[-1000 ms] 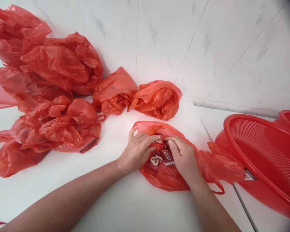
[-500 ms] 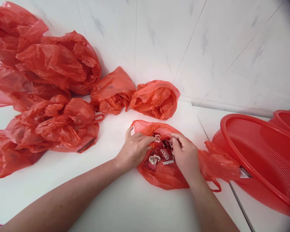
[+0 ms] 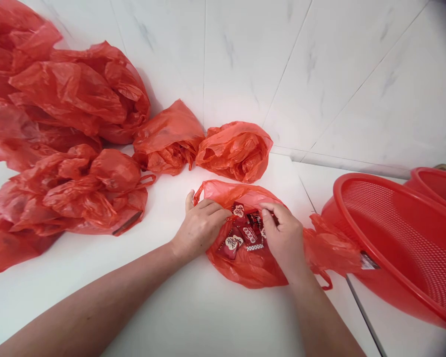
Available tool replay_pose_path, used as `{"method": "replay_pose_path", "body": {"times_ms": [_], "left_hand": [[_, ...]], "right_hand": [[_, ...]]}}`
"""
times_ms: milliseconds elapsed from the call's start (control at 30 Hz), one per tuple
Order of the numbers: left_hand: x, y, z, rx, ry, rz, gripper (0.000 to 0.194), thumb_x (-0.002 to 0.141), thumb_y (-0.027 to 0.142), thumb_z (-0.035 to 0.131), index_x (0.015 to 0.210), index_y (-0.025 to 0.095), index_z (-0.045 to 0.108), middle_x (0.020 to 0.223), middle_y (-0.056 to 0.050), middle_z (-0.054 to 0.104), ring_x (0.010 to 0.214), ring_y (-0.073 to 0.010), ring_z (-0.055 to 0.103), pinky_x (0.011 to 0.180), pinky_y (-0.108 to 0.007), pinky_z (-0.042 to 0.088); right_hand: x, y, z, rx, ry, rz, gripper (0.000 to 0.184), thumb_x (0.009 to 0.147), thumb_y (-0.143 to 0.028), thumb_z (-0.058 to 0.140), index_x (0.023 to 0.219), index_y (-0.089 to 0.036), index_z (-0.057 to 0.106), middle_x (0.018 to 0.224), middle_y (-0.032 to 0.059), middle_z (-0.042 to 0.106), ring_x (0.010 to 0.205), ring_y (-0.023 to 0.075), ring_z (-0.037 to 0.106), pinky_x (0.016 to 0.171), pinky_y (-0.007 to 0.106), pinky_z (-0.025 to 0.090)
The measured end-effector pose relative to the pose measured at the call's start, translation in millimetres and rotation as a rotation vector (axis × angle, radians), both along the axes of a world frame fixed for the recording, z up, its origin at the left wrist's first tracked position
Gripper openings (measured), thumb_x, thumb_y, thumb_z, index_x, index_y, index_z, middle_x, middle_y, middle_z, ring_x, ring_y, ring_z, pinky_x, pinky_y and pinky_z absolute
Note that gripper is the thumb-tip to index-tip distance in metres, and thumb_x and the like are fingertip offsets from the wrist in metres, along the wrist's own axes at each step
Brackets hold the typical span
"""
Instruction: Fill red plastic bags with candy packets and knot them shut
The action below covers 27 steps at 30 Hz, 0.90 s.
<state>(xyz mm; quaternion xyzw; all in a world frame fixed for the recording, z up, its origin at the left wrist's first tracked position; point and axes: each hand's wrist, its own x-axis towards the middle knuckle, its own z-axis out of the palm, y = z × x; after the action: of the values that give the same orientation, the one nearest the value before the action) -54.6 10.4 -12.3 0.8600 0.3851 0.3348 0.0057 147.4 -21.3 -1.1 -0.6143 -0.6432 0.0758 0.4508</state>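
Note:
A red plastic bag (image 3: 252, 275) lies on the white tabletop with its mouth spread wide. Inside are several small dark-red wrapped packets (image 3: 234, 243) with cream-coloured printing. My left hand (image 3: 200, 225) is at the bag's left side, its fingers curled over the rim and their tips just inside the mouth; one finger sticks up apart from the others near a bag handle. On the right, my right hand (image 3: 284, 235) is closed, thumb and forefinger pinching at the bag's rim above the packets. Its other fingers are partly hidden.
Crumpled red bags (image 3: 78, 188) are heaped on the left. Two more, a left one (image 3: 171, 139) and a right one (image 3: 236, 151), stand against the marbled wall (image 3: 245, 59). Red perforated baskets (image 3: 394, 238) stand at the right, with another red bag (image 3: 330, 248) beside them.
My left fingertips have drawn back slightly leftward, uncovering more of the upper packet. My right hand stays at nearly the same place on the bag. The whole view has shifted a little.

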Motion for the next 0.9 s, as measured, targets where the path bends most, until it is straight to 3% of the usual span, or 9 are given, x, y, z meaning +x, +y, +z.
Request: {"method": "replay_pose_path", "body": {"times_ms": [133,233,467,667,767,900], "left_hand": [[1,-1,2.7,-0.024,-0.030,-0.004,0.019,0.090,0.022,0.048,0.095,0.023,0.066,0.079,0.000,0.070,0.078,-0.0158,0.061,0.106,-0.052,0.015],[1,-3,3.3,-0.056,-0.071,-0.029,0.019,0.089,0.024,0.050,0.102,0.022,0.065,0.081,-0.001,0.071,0.078,-0.0162,0.062,0.107,-0.050,0.017],[4,-6,0.5,-0.122,-0.153,-0.067,0.016,0.089,0.024,0.053,0.101,0.024,0.064,0.088,0.001,0.073,0.081,-0.0155,0.064,0.111,-0.048,0.013],[4,-9,1.4,-0.132,-0.142,-0.071,0.023,0.087,0.024,0.054,0.110,0.025,0.058,0.099,0.001,0.072,0.090,-0.0174,0.064,0.111,-0.051,0.012],[4,-10,2.0,-0.144,-0.151,-0.077,0.031,0.086,0.027,0.056,0.117,0.024,0.053,0.110,-0.002,0.069,0.100,-0.0186,0.062,0.112,-0.050,0.011],[4,-9,1.4,-0.151,-0.142,-0.080,0.026,0.089,0.024,0.052,0.115,0.024,0.054,0.109,-0.001,0.069,0.100,-0.0174,0.061,0.112,-0.050,0.009]], "right_hand": [[-2,-2,0.3,-0.072,-0.004,0.016,0.021,0.088,-0.025,0.049,0.098,-0.026,0.066,0.097,0.0014,0.071,0.088,0.0201,0.066,0.081,0.037,0.052],[-6,-4,0.9,-0.111,-0.009,0.119,0.020,0.088,-0.027,0.049,0.098,-0.027,0.066,0.097,0.0007,0.071,0.088,0.0194,0.066,0.081,0.035,0.052],[-16,-7,-4.1,-0.162,-0.132,0.279,0.029,0.091,-0.031,0.046,0.116,-0.025,0.058,0.113,0.0042,0.064,0.104,0.0207,0.060,0.090,0.038,0.048],[-18,-8,-6.6,-0.188,-0.119,0.316,0.013,0.090,-0.028,0.046,0.093,-0.023,0.058,0.091,0.0024,0.064,0.085,0.0189,0.060,0.076,0.034,0.048],[-17,-9,-4.8,-0.187,-0.098,0.314,0.011,0.091,-0.027,0.047,0.090,-0.023,0.057,0.088,0.0011,0.063,0.081,0.0170,0.059,0.073,0.032,0.046],[-17,-8,-5.2,-0.172,-0.109,0.326,0.009,0.090,-0.024,0.047,0.088,-0.022,0.056,0.086,0.0006,0.062,0.081,0.0166,0.058,0.072,0.031,0.044]]}}
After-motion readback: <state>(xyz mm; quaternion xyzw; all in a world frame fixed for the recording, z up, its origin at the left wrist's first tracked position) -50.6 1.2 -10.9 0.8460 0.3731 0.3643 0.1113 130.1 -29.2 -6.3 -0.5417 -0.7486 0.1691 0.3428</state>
